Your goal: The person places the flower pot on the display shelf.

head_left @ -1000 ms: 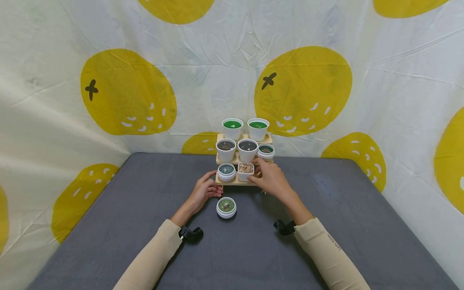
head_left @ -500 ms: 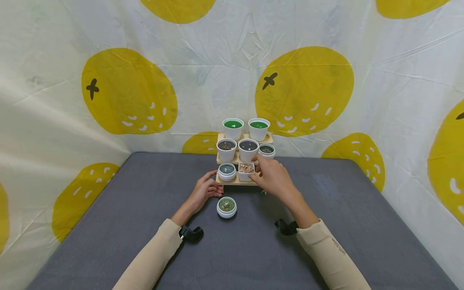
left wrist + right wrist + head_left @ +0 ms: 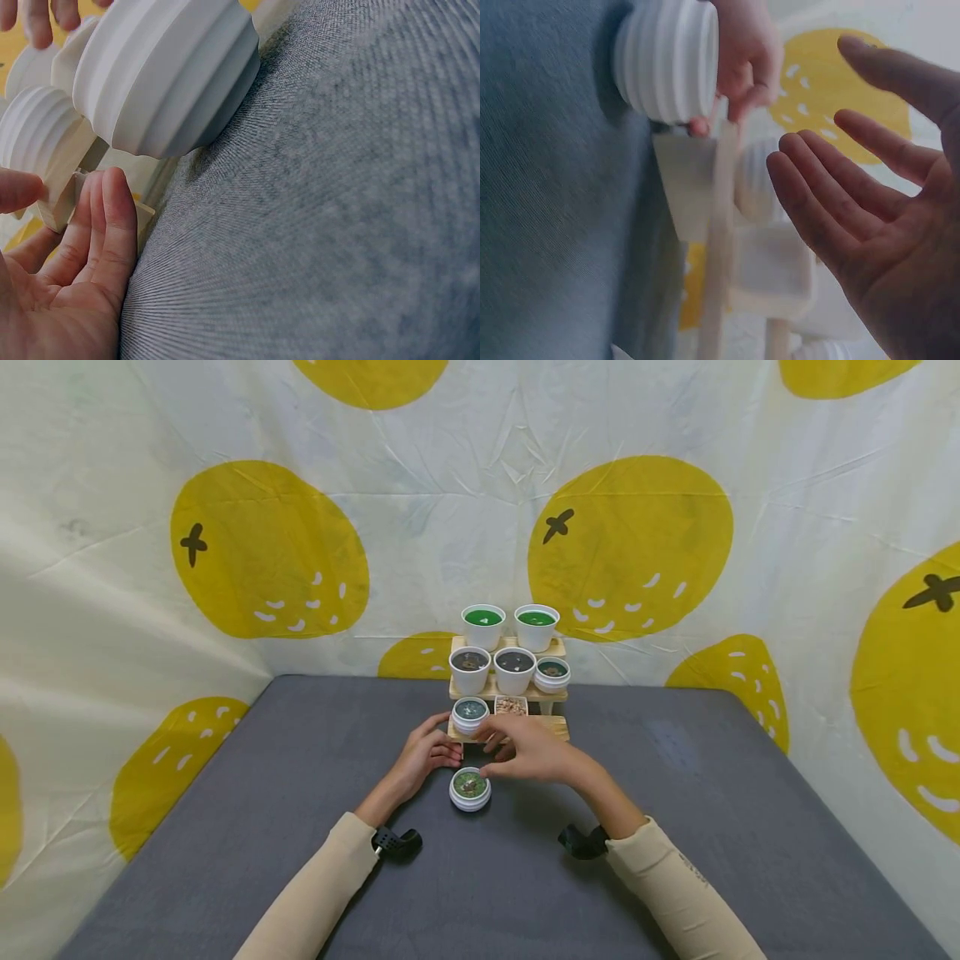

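A tiered wooden stand point(image 3: 557, 727) holds small white pots on three steps. My left hand point(image 3: 418, 758) holds the left end of its lowest step, thumb above and fingers at the side in the left wrist view. On that step are a ribbed pot with a blue-grey top point(image 3: 471, 710) and a square pot with tan bits point(image 3: 512, 704), partly behind my right hand point(image 3: 536, 752). This right hand hovers with its fingers apart, holding nothing, close above a ribbed white pot with a green speckled top point(image 3: 469, 788) on the table before the stand.
Two tall cups with green tops point(image 3: 536, 631) stand on the highest step. The middle step bears two dark-topped cups point(image 3: 514, 672) and a ribbed pot point(image 3: 552, 677). A grey cloth-covered table point(image 3: 675, 760) lies below; a fruit-print curtain point(image 3: 450, 527) hangs behind.
My right hand has let go of the square pot on the lowest step. It has moved left and towards me, over the front ribbed pot. My left hand has stayed at the stand.
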Tool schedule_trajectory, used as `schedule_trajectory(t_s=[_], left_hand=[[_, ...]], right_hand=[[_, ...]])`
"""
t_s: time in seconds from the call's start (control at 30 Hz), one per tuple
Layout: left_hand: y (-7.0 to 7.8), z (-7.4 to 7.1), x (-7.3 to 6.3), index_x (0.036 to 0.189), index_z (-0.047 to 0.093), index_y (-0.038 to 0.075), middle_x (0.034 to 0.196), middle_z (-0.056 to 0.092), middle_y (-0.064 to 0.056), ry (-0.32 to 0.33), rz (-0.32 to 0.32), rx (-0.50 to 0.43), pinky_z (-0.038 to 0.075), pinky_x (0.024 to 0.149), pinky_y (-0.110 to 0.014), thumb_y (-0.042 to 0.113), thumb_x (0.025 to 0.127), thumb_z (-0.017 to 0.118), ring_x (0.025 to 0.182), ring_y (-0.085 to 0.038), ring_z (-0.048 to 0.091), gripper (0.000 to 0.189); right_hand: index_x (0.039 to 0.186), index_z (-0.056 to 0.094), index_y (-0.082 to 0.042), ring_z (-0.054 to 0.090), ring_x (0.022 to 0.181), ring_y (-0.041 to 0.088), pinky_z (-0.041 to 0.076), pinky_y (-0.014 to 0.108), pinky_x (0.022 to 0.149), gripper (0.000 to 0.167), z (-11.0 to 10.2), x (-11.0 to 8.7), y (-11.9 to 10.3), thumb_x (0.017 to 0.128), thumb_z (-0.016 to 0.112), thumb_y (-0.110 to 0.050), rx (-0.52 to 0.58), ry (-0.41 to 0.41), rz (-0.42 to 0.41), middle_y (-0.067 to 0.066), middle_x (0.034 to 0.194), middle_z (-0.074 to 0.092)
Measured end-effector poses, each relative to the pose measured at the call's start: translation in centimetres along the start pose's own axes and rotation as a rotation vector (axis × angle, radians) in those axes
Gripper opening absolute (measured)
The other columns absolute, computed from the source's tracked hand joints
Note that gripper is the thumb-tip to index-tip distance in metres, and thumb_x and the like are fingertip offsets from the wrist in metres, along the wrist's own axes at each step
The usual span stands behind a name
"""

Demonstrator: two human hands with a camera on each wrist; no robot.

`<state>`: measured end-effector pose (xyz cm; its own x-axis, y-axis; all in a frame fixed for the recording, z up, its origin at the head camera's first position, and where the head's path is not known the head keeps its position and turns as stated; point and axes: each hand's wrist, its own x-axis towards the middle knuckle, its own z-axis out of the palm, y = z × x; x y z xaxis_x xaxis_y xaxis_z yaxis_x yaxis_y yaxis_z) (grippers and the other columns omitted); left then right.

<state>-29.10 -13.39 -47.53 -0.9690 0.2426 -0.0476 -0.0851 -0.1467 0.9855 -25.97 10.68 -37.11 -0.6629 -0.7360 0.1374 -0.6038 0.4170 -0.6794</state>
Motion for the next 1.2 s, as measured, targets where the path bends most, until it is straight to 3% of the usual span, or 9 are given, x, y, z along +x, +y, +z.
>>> schedule_trajectory(t_s=[0.33,0.53,0.83,1.2], left_hand=[[-0.1,0.1,0.0,0.156,0.039,0.006,0.085,0.069,-0.001,0.016,0.009,0.004,0.061,0.068,-0.028,0.005,0.099,0.043,0.073,-0.013,0.068,0.057],[-0.1,0.1,0.0,0.156,0.038,0.005,0.085,0.069,0.000,0.017,0.009,0.022,0.059,0.069,-0.026,0.005,0.099,0.044,0.075,-0.010,0.068,0.057],[-0.2,0.0,0.1,0.155,0.039,0.006,0.084,0.070,-0.004,0.013,0.016,0.019,0.059,0.067,-0.026,0.005,0.099,0.044,0.074,-0.012,0.070,0.056],[-0.1,0.1,0.1,0.156,0.039,0.005,0.085,0.070,-0.006,0.018,0.006,0.004,0.060,0.067,-0.027,0.005,0.098,0.044,0.074,-0.014,0.070,0.058]], right_hand=[[0.139,0.057,-0.001,0.063,0.127,0.033,0.056,0.049,0.102,0.065,2.9,0.8,1.1,0.085,0.087,-0.021,-0.014,-0.111,-0.033,0.016,0.138,0.064],[0.136,0.060,-0.004,0.062,0.131,0.024,0.049,0.044,0.112,0.062,4.4,1.2,2.0,0.083,0.087,-0.022,-0.068,-0.132,-0.047,0.010,0.138,0.066],[0.135,0.061,-0.005,0.061,0.121,0.020,0.050,0.036,0.105,0.062,5.1,1.3,2.6,0.082,0.088,-0.020,-0.124,-0.159,-0.049,0.007,0.134,0.066],[0.134,0.061,-0.008,0.062,0.120,0.019,0.049,0.037,0.106,0.061,5.0,1.2,2.6,0.081,0.088,-0.022,-0.132,-0.162,-0.048,0.006,0.132,0.066]])
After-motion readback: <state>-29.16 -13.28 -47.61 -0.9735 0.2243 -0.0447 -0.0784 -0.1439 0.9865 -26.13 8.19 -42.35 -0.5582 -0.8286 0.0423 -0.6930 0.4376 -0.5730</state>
